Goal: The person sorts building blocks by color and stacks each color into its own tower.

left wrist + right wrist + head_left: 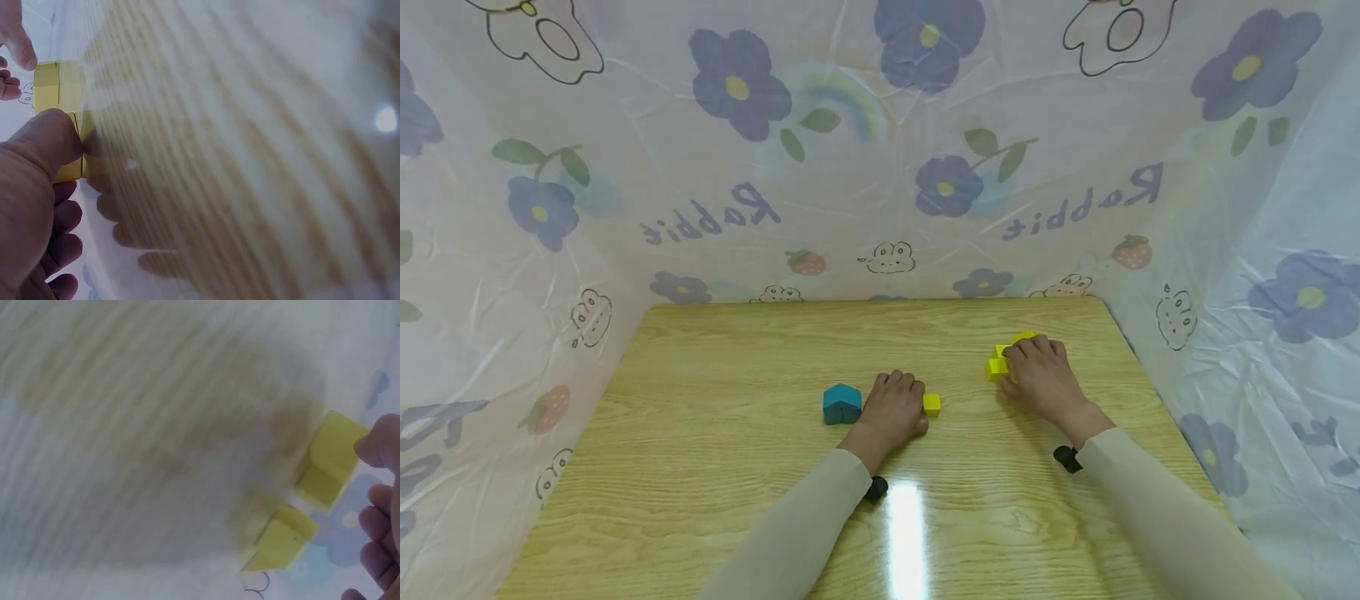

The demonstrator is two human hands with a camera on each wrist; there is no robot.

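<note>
In the head view my left hand (892, 408) is at mid-table, between a teal house-shaped block (842, 404) and a small yellow block (932, 405). The left wrist view shows its thumb pressed against one yellow block (67, 172), with another yellow block (47, 87) right beside that one. Farther right, my right hand (1043, 379) is at a group of small yellow blocks (997, 369). In the right wrist view its thumb touches the side of a yellow block (334, 450), the other fingers curled. A second yellow block (286, 537) stands close by. My hand partly hides the group.
Everything lies on a wood-grain table (715, 358). A pale patterned curtain (850, 167) rises along the table's back and both sides. Light reflects off the tabletop near the front. Each wrist wears a small black device (1067, 457).
</note>
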